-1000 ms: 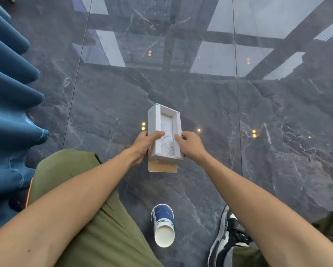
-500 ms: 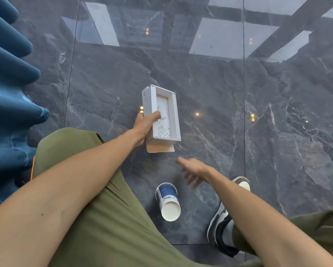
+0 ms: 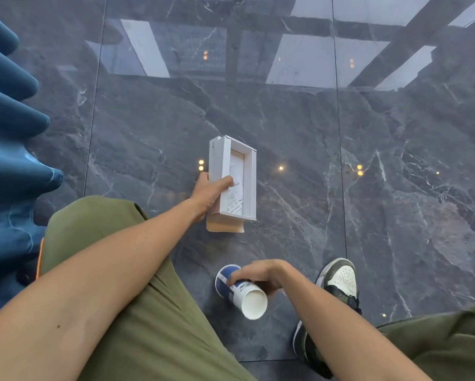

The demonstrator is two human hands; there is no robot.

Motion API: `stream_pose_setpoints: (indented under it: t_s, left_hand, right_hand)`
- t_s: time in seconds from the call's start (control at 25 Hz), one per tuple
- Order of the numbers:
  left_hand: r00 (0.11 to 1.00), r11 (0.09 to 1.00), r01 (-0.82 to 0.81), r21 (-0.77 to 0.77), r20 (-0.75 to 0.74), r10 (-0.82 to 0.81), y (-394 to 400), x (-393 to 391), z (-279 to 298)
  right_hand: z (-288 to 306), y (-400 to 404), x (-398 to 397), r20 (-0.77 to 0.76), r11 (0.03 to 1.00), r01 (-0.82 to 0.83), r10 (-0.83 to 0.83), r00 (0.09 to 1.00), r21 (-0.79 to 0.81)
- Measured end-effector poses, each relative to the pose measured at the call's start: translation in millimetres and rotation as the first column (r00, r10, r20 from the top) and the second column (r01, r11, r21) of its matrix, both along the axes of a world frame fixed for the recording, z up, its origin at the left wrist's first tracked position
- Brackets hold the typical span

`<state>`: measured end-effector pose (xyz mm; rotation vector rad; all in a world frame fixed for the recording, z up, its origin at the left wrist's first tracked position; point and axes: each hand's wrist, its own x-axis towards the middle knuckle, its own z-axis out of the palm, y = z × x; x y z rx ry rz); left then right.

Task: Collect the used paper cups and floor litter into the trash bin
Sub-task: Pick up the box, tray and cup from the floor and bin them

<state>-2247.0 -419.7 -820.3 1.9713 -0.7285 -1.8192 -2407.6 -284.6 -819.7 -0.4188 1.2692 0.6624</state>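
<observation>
A white open cardboard box (image 3: 246,177) with a printed sheet inside and a tan flap at its near end is held above the floor by my left hand (image 3: 207,192), thumb over its left wall. Below it, a blue and white paper cup (image 3: 244,294) lies on its side on the dark floor, its open mouth facing me. My right hand (image 3: 261,274) is curled over the cup's blue end from above. No trash bin is in view.
Glossy dark grey marble floor tiles (image 3: 395,188) stretch ahead with ceiling reflections. A blue curtain (image 3: 8,160) hangs along the left edge. My olive-trousered knee (image 3: 99,232) is at lower left, and a black and white sneaker (image 3: 338,281) stands right of the cup.
My right hand let go of the box, dropped toward me and closed over the cup on the floor. My left hand alone keeps the box.
</observation>
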Motion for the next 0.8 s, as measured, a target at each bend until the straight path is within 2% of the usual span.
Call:
stream_pose_setpoints:
  t_s: [0.08,0.2,0.32,0.44,0.52,0.6,0.68,0.8]
  left_hand:
    - [0.998,0.999,0.014,-0.044,0.063,-0.011,1.1,-6.6,6.0]
    - [0.988,0.997,0.006,-0.074,0.156,0.006,10.7,-9.2,30.9]
    - [0.976,0.996,-0.064,-0.061,0.207,0.075,32.9,-7.3,95.7]
    - [0.974,0.991,-0.131,0.005,0.187,0.128,51.1,-6.6,185.2]
    - [0.983,0.992,-0.122,0.031,0.141,0.117,61.8,-12.5,249.0]
    - [0.988,0.991,-0.127,0.048,0.097,0.122,76.7,-12.7,342.4]
    - [0.993,0.995,-0.089,0.052,0.076,0.085,91.9,-16.3,386.6]
    - [0.994,0.99,-0.112,0.09,0.008,0.112,122.0,2.0,493.4]
  right_hand:
    - [5.6,-19.1,-19.5,0.012,0.996,0.043,-0.043,0.999,-0.078]
    - [27.9,-44.1,-53.6,-0.082,0.934,0.248,-0.277,0.957,-0.258]
    - [81.9,-55.3,-84.0,-0.19,0.787,0.379,-0.519,0.834,-0.486]
    - [170.4,-60.2,-97.0,-0.133,0.602,0.485,-0.703,0.699,-0.634]
    - [239.5,-60.1,-95.7,-0.048,0.498,0.562,-0.775,0.63,-0.66]
    - [338.1,-55.8,-83.1,0.009,0.502,0.597,-0.761,0.649,-0.625]
    - [386.3,-42.7,-76.0,0.064,0.491,0.629,-0.756,0.651,-0.602]
    - [503.3,-17.5,-57.0,0.113,0.462,0.696,-0.784,0.61,-0.55]
